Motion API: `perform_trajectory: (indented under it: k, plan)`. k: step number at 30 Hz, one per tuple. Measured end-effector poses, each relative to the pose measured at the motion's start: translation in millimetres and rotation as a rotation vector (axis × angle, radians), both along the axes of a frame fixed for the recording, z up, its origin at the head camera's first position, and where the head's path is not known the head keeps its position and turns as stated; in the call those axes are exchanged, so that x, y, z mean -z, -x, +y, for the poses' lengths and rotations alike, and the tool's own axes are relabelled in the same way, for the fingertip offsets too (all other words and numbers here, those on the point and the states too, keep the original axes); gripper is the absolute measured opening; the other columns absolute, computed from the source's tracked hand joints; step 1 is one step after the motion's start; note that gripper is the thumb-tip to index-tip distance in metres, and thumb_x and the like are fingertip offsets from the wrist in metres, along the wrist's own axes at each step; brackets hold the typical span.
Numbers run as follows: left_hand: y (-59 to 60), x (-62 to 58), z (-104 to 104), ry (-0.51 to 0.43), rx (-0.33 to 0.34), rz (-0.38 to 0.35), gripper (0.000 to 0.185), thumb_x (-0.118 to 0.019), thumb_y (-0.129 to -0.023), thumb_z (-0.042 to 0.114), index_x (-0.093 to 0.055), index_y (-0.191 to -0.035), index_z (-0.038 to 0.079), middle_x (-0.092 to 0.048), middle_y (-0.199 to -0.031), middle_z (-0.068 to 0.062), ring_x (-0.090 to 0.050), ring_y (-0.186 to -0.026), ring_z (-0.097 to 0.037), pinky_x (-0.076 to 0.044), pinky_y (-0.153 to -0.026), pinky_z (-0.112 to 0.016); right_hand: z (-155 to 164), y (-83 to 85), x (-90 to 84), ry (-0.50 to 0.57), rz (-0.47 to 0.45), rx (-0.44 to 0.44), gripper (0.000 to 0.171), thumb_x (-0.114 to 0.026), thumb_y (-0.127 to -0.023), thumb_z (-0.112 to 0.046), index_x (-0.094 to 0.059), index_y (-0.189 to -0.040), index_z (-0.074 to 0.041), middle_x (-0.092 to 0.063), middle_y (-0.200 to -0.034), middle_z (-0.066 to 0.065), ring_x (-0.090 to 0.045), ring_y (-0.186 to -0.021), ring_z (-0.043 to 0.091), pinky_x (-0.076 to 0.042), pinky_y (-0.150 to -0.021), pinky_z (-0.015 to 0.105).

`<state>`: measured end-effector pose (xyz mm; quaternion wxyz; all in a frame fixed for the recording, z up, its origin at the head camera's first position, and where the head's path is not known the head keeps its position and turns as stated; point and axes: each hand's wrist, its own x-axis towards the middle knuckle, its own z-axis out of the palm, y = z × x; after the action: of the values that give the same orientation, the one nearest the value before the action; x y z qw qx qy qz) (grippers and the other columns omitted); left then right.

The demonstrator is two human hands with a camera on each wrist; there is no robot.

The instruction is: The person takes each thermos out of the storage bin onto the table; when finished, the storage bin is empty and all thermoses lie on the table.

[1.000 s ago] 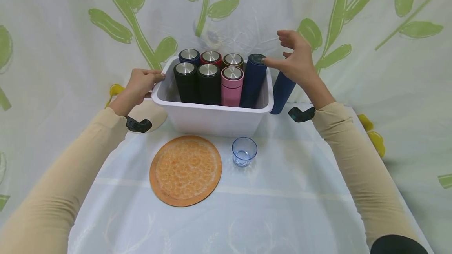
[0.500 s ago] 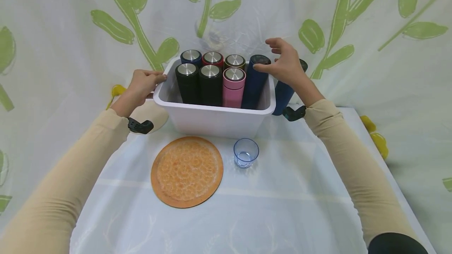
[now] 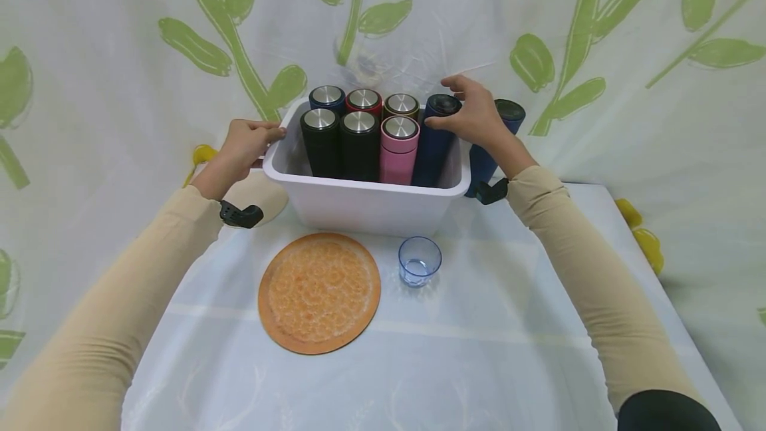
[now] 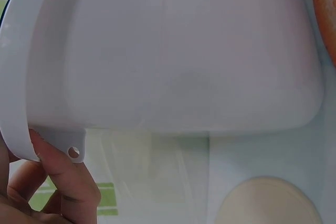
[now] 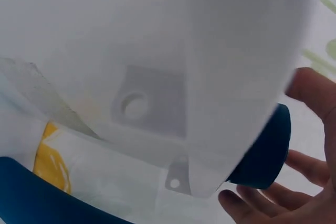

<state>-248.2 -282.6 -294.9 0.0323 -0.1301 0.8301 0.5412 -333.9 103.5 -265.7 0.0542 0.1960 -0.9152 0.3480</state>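
A white plastic tub (image 3: 365, 201) holds several upright thermos bottles: a pink thermos (image 3: 397, 158), black, dark blue, red-edged and gold-edged ones with steel-topped lids. My left hand (image 3: 244, 146) grips the tub's left rim; the left wrist view shows its fingers around the rim beside a small tab with a hole. Around the top of a tall blue thermos (image 3: 433, 145) at the tub's right end, my right hand (image 3: 475, 112) is spread. Its thumb is on the near side and its fingers on the far side. The right wrist view shows space between thumb and bottle.
A second blue thermos (image 3: 483, 161) stands outside the tub on its right, partly behind my right wrist. A round orange mat (image 3: 320, 294) and a clear blue glass (image 3: 420, 263) lie in front. A beige disc (image 3: 258, 197) sits by the tub's left end.
My right hand has moved left and down, from above the right rim to around the blue thermos's top. My left hand has stayed on the rim. The view has shifted slightly.
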Motion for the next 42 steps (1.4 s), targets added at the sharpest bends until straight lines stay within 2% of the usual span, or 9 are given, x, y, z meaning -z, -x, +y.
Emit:
perform_trajectory:
  k: [8,20,25,31,39,42]
  plan:
    - [-0.2,-0.7,1.7,0.003,-0.006,0.007,0.051,-0.056,-0.102,0.031,-0.05,-0.147,0.007,-0.051,-0.139,-0.018,-0.057,-0.114,-0.028,-0.056,-0.07,-0.022,-2.5,0.4,1.0,-0.101,-0.04,0.029,0.08,-0.08,-0.084,-0.032,-0.042,-0.15,-0.005,-0.045,-0.149,0.019,-0.042,-0.136,0.034,-0.038,-0.11,0.048]
    - [-3.4,4.9,-4.2,0.017,-0.005,0.013,0.052,-0.057,-0.102,0.029,-0.049,-0.148,0.007,-0.05,-0.14,-0.019,-0.058,-0.109,-0.024,-0.056,-0.068,-0.022,-10.8,-2.3,6.2,-0.198,-0.013,0.052,0.078,-0.081,-0.083,-0.038,-0.048,-0.144,-0.001,-0.054,-0.139,0.019,-0.051,-0.125,0.035,-0.039,-0.105,0.049]
    - [-1.4,3.3,-1.9,0.007,0.001,0.023,0.053,-0.058,-0.101,0.03,-0.049,-0.148,0.007,-0.05,-0.139,-0.019,-0.058,-0.108,-0.024,-0.056,-0.069,-0.022,-8.8,-6.0,0.5,-0.197,-0.027,0.068,0.075,-0.082,-0.081,-0.036,-0.05,-0.139,-0.001,-0.058,-0.133,0.021,-0.053,-0.12,0.035,-0.04,-0.102,0.05]
    - [-0.3,3.6,0.3,0.009,0.0,0.041,0.05,-0.058,-0.102,0.029,-0.051,-0.146,0.006,-0.052,-0.137,-0.02,-0.059,-0.106,-0.023,-0.056,-0.066,-0.022,-8.3,-11.5,-1.3,-0.19,-0.011,0.045,0.073,-0.084,-0.079,-0.033,-0.05,-0.136,-0.001,-0.059,-0.127,0.021,-0.055,-0.116,0.035,-0.041,-0.1,0.05]
    - [-0.8,6.4,2.3,-0.005,0.004,0.058,0.048,-0.058,-0.101,0.027,-0.054,-0.144,0.005,-0.054,-0.133,-0.018,-0.062,-0.098,-0.017,-0.057,-0.065,-0.022,-7.0,-21.9,-9.2,-0.123,-0.008,0.042,0.07,-0.084,-0.08,-0.029,-0.052,-0.136,-0.005,-0.061,-0.126,0.019,-0.056,-0.112,0.032,-0.05,-0.095,0.046]
    - [-1.7,5.2,1.3,0.005,-0.001,0.064,0.049,-0.058,-0.101,0.028,-0.054,-0.144,0.005,-0.054,-0.133,-0.018,-0.062,-0.098,-0.018,-0.057,-0.065,-0.022,-7.3,-27.7,-16.2,-0.105,0.006,0.043,0.071,-0.085,-0.08,-0.029,-0.052,-0.138,-0.006,-0.059,-0.131,0.018,-0.056,-0.114,0.032,-0.051,-0.095,0.045]
